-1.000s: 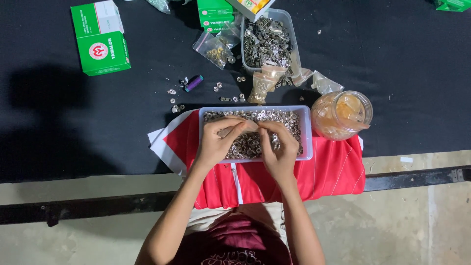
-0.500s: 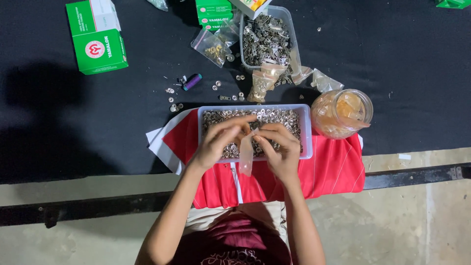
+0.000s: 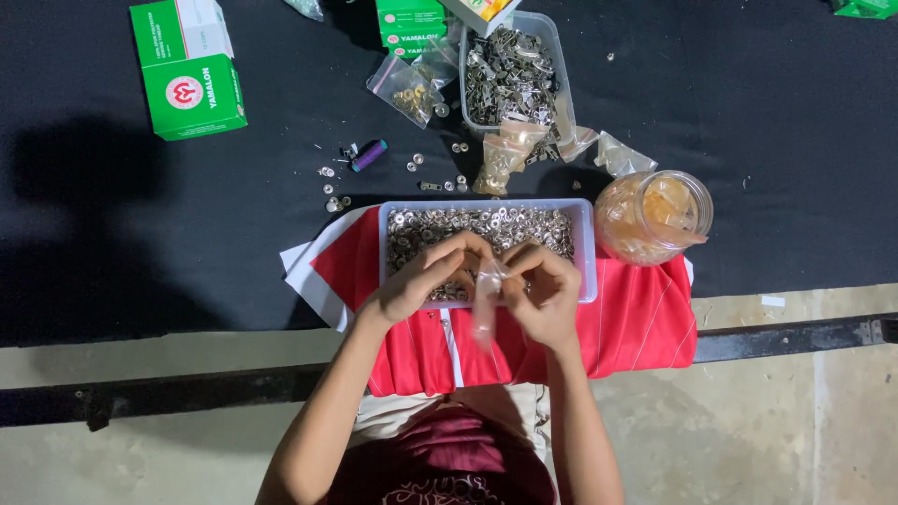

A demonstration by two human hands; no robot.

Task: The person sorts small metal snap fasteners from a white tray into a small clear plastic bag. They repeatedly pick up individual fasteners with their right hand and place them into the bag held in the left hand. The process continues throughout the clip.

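A shallow clear plastic tray (image 3: 586, 245) full of small silver metal pieces rests on a red cloth (image 3: 636, 327) at the black table's near edge. Both my hands hover over the tray's near side. My left hand (image 3: 426, 278) and my right hand (image 3: 543, 290) pinch the top of a small clear plastic bag (image 3: 485, 297) that hangs down between them. My left fingers are bunched at the bag's mouth; whether they hold metal pieces is hidden.
A clear jar (image 3: 653, 217) of yellowish bags stands right of the tray. Behind it sit a second tub (image 3: 552, 47) of metal parts, several small filled bags (image 3: 404, 89), loose silver pieces (image 3: 332, 192), a purple thread spool (image 3: 369, 155) and green-and-white boxes (image 3: 187, 70).
My hands rose from the metal pieces in the tray and brought up a small clear bag, which now hangs between them at the tray's near edge.
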